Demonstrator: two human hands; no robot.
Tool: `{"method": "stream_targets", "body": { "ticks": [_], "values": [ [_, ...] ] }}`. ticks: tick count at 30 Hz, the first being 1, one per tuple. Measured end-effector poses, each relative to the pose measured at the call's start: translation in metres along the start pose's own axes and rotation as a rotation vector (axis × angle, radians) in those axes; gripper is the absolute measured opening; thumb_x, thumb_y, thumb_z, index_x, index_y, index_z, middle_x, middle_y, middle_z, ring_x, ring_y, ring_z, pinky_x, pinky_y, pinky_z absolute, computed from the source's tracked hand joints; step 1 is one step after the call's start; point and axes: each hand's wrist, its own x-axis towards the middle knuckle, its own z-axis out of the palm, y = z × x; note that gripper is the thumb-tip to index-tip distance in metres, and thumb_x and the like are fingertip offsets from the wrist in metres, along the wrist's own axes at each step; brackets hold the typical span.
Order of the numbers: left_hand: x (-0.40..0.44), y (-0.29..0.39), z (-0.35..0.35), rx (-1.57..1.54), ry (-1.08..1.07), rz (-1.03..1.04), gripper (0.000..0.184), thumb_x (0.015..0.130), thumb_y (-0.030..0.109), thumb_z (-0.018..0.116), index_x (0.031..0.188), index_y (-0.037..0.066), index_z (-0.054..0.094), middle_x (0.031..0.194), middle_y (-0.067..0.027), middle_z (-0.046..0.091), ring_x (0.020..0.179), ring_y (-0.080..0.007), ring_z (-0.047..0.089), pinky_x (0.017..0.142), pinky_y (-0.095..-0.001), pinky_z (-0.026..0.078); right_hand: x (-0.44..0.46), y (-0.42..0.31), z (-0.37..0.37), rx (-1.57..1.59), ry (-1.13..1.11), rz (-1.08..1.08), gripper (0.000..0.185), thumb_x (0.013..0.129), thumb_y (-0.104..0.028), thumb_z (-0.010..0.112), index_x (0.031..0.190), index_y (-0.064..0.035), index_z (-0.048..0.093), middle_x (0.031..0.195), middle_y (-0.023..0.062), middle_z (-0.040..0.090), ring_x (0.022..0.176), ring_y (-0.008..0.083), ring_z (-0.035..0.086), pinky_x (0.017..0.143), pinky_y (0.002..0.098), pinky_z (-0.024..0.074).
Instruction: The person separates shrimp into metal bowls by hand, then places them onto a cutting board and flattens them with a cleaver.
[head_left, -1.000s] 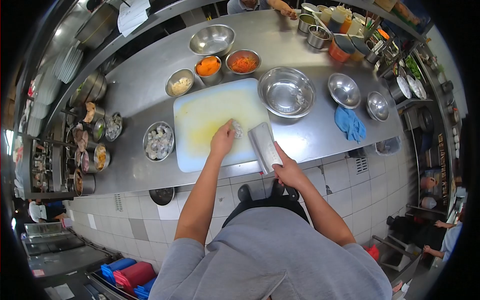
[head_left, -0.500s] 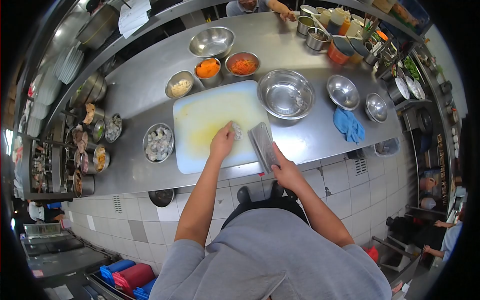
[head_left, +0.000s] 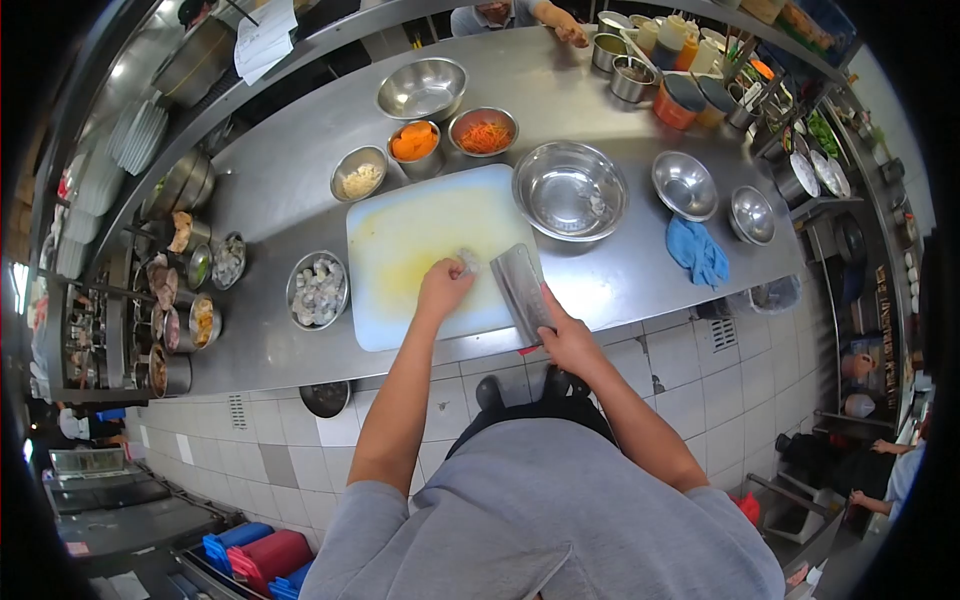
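My left hand point(head_left: 444, 287) is over the white cutting board point(head_left: 400, 230), its fingers closed at a small pale, translucent piece point(head_left: 468, 261) that looks like shrimp. In my right hand point(head_left: 570, 338) is the handle of a broad cleaver point(head_left: 517, 292), whose blade lies tilted over the board's right edge, a short way right of the piece. Left of the board stands a bowl of similar pale pieces point(head_left: 318, 291). A large steel bowl point(head_left: 570, 191) with a little pale food inside sits beyond the board's right corner.
Behind the board stand bowls of chopped garlic-like bits point(head_left: 360, 180), orange pieces point(head_left: 414, 141) and orange shreds point(head_left: 484, 136), plus a steel bowl point(head_left: 422, 89). Two bowls and a blue cloth point(head_left: 697, 250) are at right. Across the counter point(head_left: 270, 170), another person's hand point(head_left: 570, 32) rests near sauce containers.
My left hand has shifted slightly, its fingers now more curled at the pale piece. The cleaver has moved slightly left and its blade is tilted a little differently.
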Motion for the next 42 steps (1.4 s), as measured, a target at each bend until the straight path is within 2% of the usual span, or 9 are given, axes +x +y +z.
{"method": "stream_targets", "body": {
  "ticks": [3, 8, 14, 16, 22, 27, 31, 36, 42],
  "values": [
    [-0.011, 0.026, -0.037, -0.307, -0.265, -0.351, 0.025, 0.084, 0.021, 0.074, 0.099, 0.002, 0.066, 0.082, -0.0027, 0.062, 0.067, -0.0127, 0.058, 0.062, -0.0296, 0.048, 0.003, 0.009, 0.000, 0.007, 0.011, -0.010, 0.081, 0.096, -0.019, 0.060, 0.162, -0.0274, 0.015, 0.110, 0.0330, 0.067, 0.104, 0.0504, 0.064, 0.095, 0.0523, 0.0493],
    [-0.027, 0.028, -0.081, -0.454, -0.424, -0.355, 0.025, 0.086, 0.019, 0.071, 0.102, 0.001, 0.066, 0.084, -0.0019, 0.062, 0.067, -0.0110, 0.058, 0.060, -0.0263, 0.046, 0.006, 0.013, 0.001, 0.004, 0.014, -0.014, 0.081, 0.095, -0.019, 0.060, 0.162, -0.0271, 0.016, 0.107, 0.0334, 0.067, 0.105, 0.0497, 0.064, 0.094, 0.0523, 0.0496],
    [-0.036, 0.045, -0.119, -0.565, -0.489, -0.281, 0.020, 0.087, 0.014, 0.069, 0.104, 0.004, 0.063, 0.084, -0.0010, 0.062, 0.068, -0.0098, 0.059, 0.061, -0.0248, 0.046, 0.009, 0.012, -0.004, -0.023, -0.001, 0.004, 0.082, 0.094, -0.019, 0.060, 0.162, -0.0283, 0.016, 0.097, 0.0296, 0.070, 0.084, 0.0431, 0.070, 0.083, 0.0506, 0.0527],
    [-0.035, 0.051, -0.123, -0.612, -0.477, -0.244, 0.020, 0.086, 0.012, 0.069, 0.104, 0.005, 0.063, 0.084, -0.0006, 0.062, 0.068, -0.0095, 0.059, 0.061, -0.0246, 0.046, 0.009, 0.018, -0.002, 0.000, 0.048, -0.074, 0.080, 0.098, -0.012, 0.058, 0.162, -0.0360, 0.016, 0.072, 0.0107, 0.064, 0.053, 0.0184, 0.060, 0.053, 0.0355, 0.0538],
    [-0.025, 0.046, -0.096, -0.598, -0.277, -0.139, 0.021, 0.086, 0.014, 0.073, 0.102, 0.009, 0.061, 0.084, 0.0017, 0.061, 0.071, -0.0076, 0.058, 0.062, -0.0247, 0.046, -0.024, 0.025, -0.026, 0.275, -0.015, 0.062, 0.080, 0.097, -0.009, 0.056, 0.163, -0.0337, 0.017, 0.071, 0.0061, 0.059, 0.050, 0.0126, 0.050, 0.048, 0.0317, 0.0480],
    [-0.028, 0.007, -0.032, 0.099, 0.068, 0.117, 0.027, 0.087, 0.015, 0.075, 0.108, 0.005, 0.062, 0.100, -0.0081, 0.064, 0.086, -0.0230, 0.064, 0.076, -0.0338, 0.052, -0.038, 0.035, -0.035, 0.190, 0.060, 0.127, 0.060, 0.096, -0.013, 0.059, 0.152, -0.0194, 0.038, 0.076, 0.0118, 0.063, 0.057, 0.0200, 0.059, 0.056, 0.0355, 0.0512],
    [-0.033, 0.005, -0.019, 0.092, 0.156, 0.116, 0.030, 0.085, 0.016, 0.075, 0.110, 0.002, 0.064, 0.108, -0.0141, 0.062, 0.096, -0.0299, 0.063, 0.086, -0.0385, 0.053, -0.042, 0.017, -0.028, -0.046, 0.149, -0.037, 0.039, 0.095, -0.015, 0.059, 0.131, -0.0083, 0.049, 0.088, 0.0235, 0.070, 0.080, 0.0391, 0.070, 0.075, 0.0470, 0.0544],
    [-0.035, 0.010, -0.029, 0.147, 0.034, 0.084, 0.043, 0.084, 0.017, 0.078, 0.122, 0.004, 0.063, 0.111, -0.0146, 0.060, 0.098, -0.0299, 0.063, 0.089, -0.0388, 0.052, -0.017, -0.026, -0.006, -0.218, 0.119, -0.169, 0.041, 0.095, -0.014, 0.057, 0.134, -0.0050, 0.047, 0.091, 0.0242, 0.069, 0.084, 0.0419, 0.068, 0.078, 0.0507, 0.0523],
    [-0.042, 0.003, -0.029, 0.053, 0.147, 0.132, 0.030, 0.087, 0.017, 0.074, 0.113, 0.008, 0.063, 0.109, -0.0128, 0.059, 0.099, -0.0316, 0.063, 0.087, -0.0395, 0.051, 0.007, -0.069, 0.002, -0.501, 0.045, -0.272, 0.036, 0.094, -0.013, 0.051, 0.129, -0.0032, 0.047, 0.092, 0.0251, 0.070, 0.091, 0.0454, 0.068, 0.081, 0.0564, 0.0517]
  ]
}}
